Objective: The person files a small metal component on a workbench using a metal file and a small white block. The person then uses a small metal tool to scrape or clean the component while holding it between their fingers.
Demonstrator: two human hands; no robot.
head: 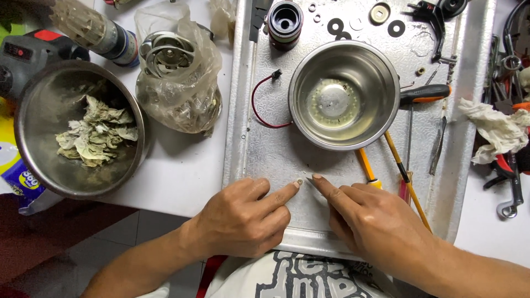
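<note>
two hands rest low on the embossed metal tray (265, 149), index fingertips nearly meeting. the left hand (243, 218) is loosely curled, its forefinger stretched out and pressing a small pale washer (300, 181) flat to the tray; nothing is gripped. the right hand (367, 218) points its forefinger at the same spot from the other side, and a thin sliver of metal seems to lie under it, though i cannot tell whether it is pinched.

judging by the scatter, the stripping-down looks mostly done and the small parts are being picked over: beyond the fingertips sits one steel pot (343, 94), empty apart from a wet ring in its base, and past that one black cylindrical part (285, 22) and about six loose washers (334, 25). one red wire (259, 107) curls beside the pot. off the right hand lie two yellow-handled screwdrivers (406, 179) and one black-and-orange screwdriver (425, 92). away from the left hand stand one steel bowl (30, 143) of crumpled paper and one plastic bag (179, 88) of metal parts.
</note>
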